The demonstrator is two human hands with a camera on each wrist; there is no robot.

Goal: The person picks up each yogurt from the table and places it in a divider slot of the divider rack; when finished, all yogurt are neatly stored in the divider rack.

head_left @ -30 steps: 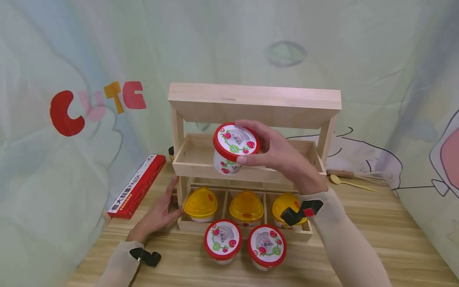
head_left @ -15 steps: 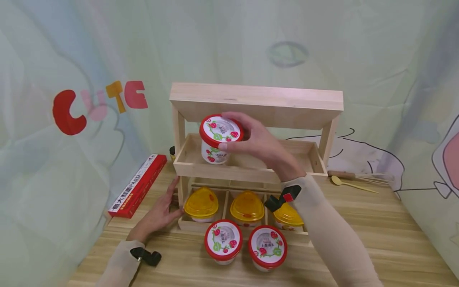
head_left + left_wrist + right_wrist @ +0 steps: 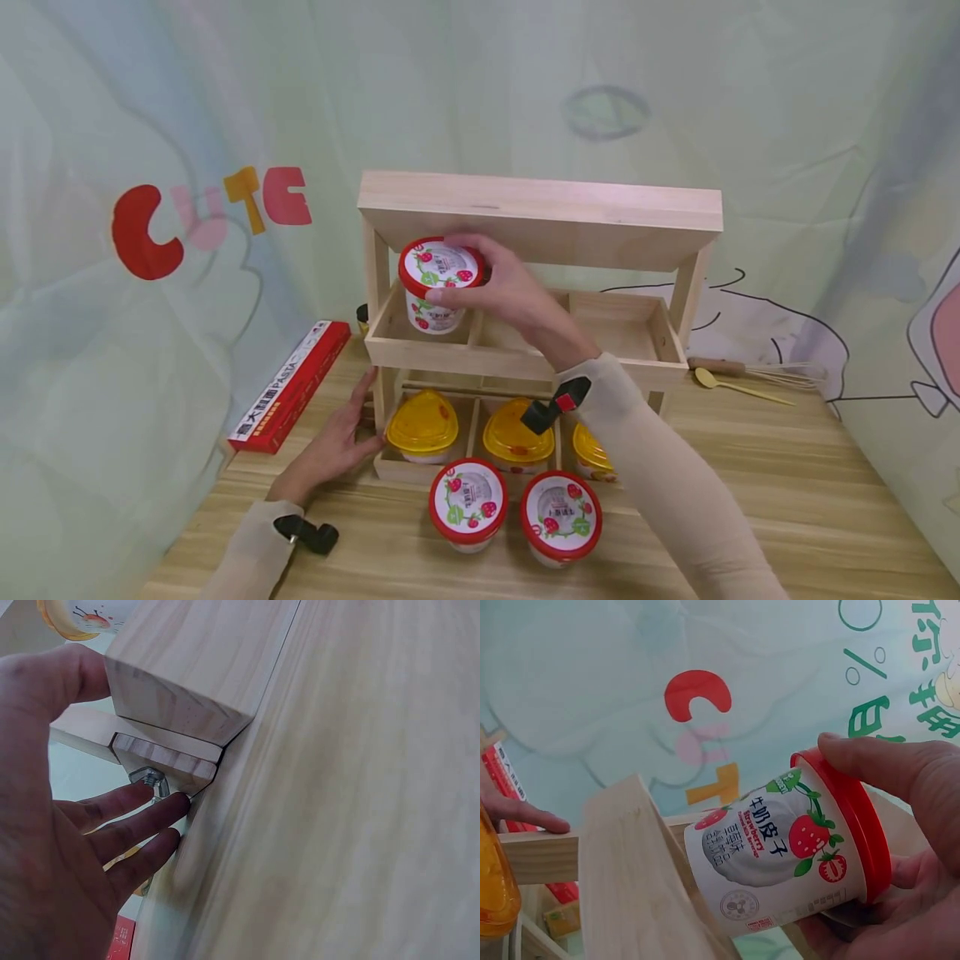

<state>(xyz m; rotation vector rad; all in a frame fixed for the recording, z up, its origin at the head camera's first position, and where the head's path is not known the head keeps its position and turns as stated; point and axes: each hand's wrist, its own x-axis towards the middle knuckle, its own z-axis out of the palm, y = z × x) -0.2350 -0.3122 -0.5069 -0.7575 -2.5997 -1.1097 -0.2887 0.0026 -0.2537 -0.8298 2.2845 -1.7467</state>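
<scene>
My right hand (image 3: 502,287) grips a strawberry dairy cup (image 3: 780,851) by its red lid, thumb on one side and fingers on the other. In the head view that cup overlaps the left compartment of the wooden rack's upper tray (image 3: 450,352). My left hand (image 3: 339,442) rests against the rack's lower left side. Its thumb (image 3: 82,673) touches the lower tray, and the fingers reach behind to a post near a metal bolt (image 3: 150,777). Two matching cups stand in front of the rack, a left cup (image 3: 468,504) and a right cup (image 3: 561,517).
Three yellow-lidded tubs fill the lower tray: a left tub (image 3: 422,425), a middle tub (image 3: 513,442) and a right tub (image 3: 591,450), partly behind my forearm. A red pasta box (image 3: 292,387) lies left; a whisk (image 3: 757,371) and yellow spoon (image 3: 738,387) lie right.
My right hand has carried the strawberry dairy cup leftward, from in front of the upper tray's middle to its left compartment. The left hand and the other cups have stayed put.
</scene>
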